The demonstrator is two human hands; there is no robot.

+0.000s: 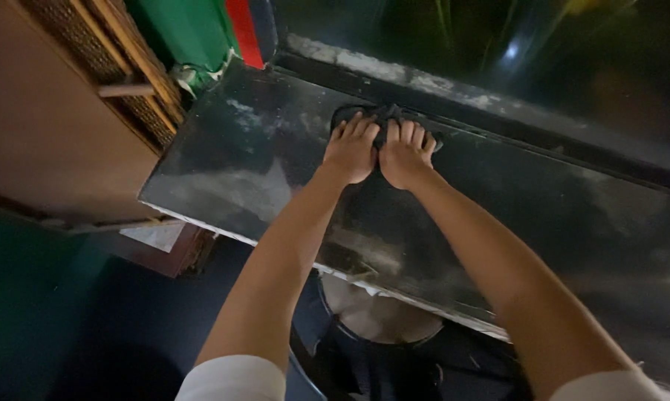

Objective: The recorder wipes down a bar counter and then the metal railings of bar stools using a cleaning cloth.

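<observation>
- Left hand (350,151): palm down, fingers together and stretched forward, pressing flat on the near part of a dark cloth (385,115). Not closed around it; the hold is by downward pressure only.
- Right hand (405,156): set just beside the left, the two touching at the thumbs, fingers likewise laid flat on the same cloth. No pinch or fist visible.
- Dark cloth: bunched, lying on a black stone ledge (231,171), towards its far edge and close against the raised sill strip (454,93) that runs along the back. Its far fringe shows past the fingertips; the rest is hidden under the hands.
- Ledge surface: glossy, streaked with pale smears. Open surface extends to the left of the hands as far as the left corner, and to the right along the whole length in view.
- Near edge: a pale, chipped lip (394,293) runs diagonally beneath both forearms; below it the floor drops away into shadow.
- Left boundary: a wooden panel with woven cane (119,67) stands near the ledge's left end, with a green and red object (209,30) at the far corner.
- Behind the sill: dark glass (498,44) with reflections; detail cannot be made out.
</observation>
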